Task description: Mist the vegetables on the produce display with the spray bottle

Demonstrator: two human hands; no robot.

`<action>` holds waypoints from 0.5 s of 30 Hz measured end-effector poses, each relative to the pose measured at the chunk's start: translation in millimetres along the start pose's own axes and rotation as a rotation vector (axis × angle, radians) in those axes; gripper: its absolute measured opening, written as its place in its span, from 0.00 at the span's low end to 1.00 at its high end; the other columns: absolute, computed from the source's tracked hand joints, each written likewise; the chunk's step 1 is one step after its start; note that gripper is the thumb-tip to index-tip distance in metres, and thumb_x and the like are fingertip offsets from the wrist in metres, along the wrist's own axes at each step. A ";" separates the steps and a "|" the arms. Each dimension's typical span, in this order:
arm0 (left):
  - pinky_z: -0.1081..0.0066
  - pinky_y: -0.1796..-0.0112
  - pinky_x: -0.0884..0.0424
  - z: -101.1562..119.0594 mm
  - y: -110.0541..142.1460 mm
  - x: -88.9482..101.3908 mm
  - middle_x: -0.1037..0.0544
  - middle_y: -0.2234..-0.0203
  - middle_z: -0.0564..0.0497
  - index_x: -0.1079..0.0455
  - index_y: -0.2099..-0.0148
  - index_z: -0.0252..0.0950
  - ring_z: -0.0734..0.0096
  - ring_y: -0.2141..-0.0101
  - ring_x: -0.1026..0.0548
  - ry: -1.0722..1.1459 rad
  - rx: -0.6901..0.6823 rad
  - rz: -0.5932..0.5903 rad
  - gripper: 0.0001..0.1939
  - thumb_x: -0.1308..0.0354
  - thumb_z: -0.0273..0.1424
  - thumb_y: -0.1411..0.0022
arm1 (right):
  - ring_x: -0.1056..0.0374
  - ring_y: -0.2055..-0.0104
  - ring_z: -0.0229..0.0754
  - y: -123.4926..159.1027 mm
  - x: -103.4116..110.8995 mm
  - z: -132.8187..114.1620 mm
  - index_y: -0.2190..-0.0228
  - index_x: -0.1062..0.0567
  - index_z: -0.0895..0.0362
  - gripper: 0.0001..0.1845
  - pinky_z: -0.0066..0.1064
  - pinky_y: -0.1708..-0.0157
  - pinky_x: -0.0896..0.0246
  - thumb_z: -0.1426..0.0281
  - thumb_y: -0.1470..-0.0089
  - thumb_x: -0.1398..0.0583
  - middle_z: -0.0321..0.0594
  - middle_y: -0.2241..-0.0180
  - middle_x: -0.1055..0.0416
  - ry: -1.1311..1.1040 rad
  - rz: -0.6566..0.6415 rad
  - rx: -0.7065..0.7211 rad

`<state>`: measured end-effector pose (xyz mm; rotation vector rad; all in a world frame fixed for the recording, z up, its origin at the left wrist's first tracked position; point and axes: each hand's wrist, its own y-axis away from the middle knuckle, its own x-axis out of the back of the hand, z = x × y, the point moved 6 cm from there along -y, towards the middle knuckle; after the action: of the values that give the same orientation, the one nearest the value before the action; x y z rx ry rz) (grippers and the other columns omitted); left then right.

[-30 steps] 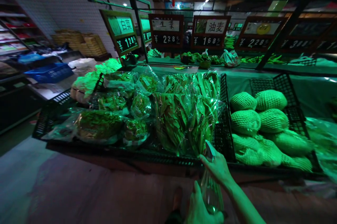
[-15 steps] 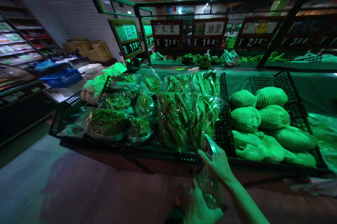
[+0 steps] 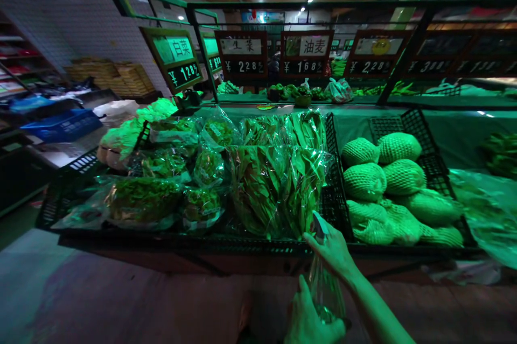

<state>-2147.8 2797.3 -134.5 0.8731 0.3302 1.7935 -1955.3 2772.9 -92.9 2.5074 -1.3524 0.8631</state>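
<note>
In front of the crates, low in the view, hangs a clear plastic bag [image 3: 324,293], slightly shiny, with something greenish near its bottom that I cannot make out. The fingers of my right hand [image 3: 333,252] are closed around its gathered top, and a pale flat piece juts out above them. My left hand [image 3: 309,320] grips the bag's lower part from the left, its fingers bent round it. Just beyond my right hand, bagged long-leaf greens [image 3: 305,188] stand in a black crate [image 3: 335,209].
Bagged lettuce [image 3: 143,198] fills the left crate. Pale cabbages [image 3: 125,139] lie behind it. Fruits in foam nets [image 3: 365,181] sit in a right-hand crate. Price signs [image 3: 306,53] hang from a green rail [image 3: 283,6]. A blue bin [image 3: 67,126] stands at far left.
The view has turned a little to the right, so the crates and signs sit further left. Both hands still hold the bag, in nearly the same place in view.
</note>
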 end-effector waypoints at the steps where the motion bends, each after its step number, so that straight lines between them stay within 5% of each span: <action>1: 0.47 0.32 0.27 0.5 -1.4 5.1 0.26 0.29 0.26 0.54 0.18 0.30 0.28 0.29 0.28 -0.009 0.012 0.007 0.71 0.24 0.44 0.57 | 0.17 0.56 0.56 -3.5 -0.7 -2.7 0.31 0.25 0.55 0.41 0.46 0.51 0.20 0.50 0.40 0.34 0.44 0.58 0.14 0.025 0.010 -0.014; 5: 0.43 0.32 0.28 -3.1 -9.6 26.1 0.27 0.29 0.23 0.57 0.17 0.28 0.26 0.28 0.30 -0.011 0.015 0.022 0.72 0.25 0.45 0.56 | 0.18 0.64 0.54 -14.6 -9.9 -14.2 0.31 0.25 0.56 0.41 0.43 0.58 0.22 0.53 0.40 0.36 0.39 0.68 0.16 0.109 0.024 -0.090; 11: 0.48 0.36 0.23 5.2 -34.3 57.0 0.19 0.35 0.33 0.47 0.20 0.38 0.31 0.34 0.22 0.061 -0.081 0.041 0.69 0.21 0.45 0.60 | 0.16 0.53 0.56 -43.3 -23.7 -38.2 0.30 0.27 0.59 0.44 0.42 0.52 0.21 0.47 0.38 0.35 0.49 0.52 0.15 -0.018 0.010 -0.025; 15: 0.42 0.32 0.27 15.9 -50.8 78.4 0.22 0.33 0.26 0.48 0.21 0.29 0.28 0.32 0.25 0.093 -0.127 0.056 0.71 0.21 0.43 0.63 | 0.17 0.62 0.54 -65.1 -22.2 -49.9 0.33 0.24 0.56 0.39 0.41 0.60 0.24 0.49 0.39 0.36 0.42 0.64 0.15 0.104 0.072 -0.054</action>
<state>-2114.5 2885.2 -122.2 0.7170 0.2503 1.8895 -1932.6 2846.2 -56.4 2.3528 -1.4199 0.9438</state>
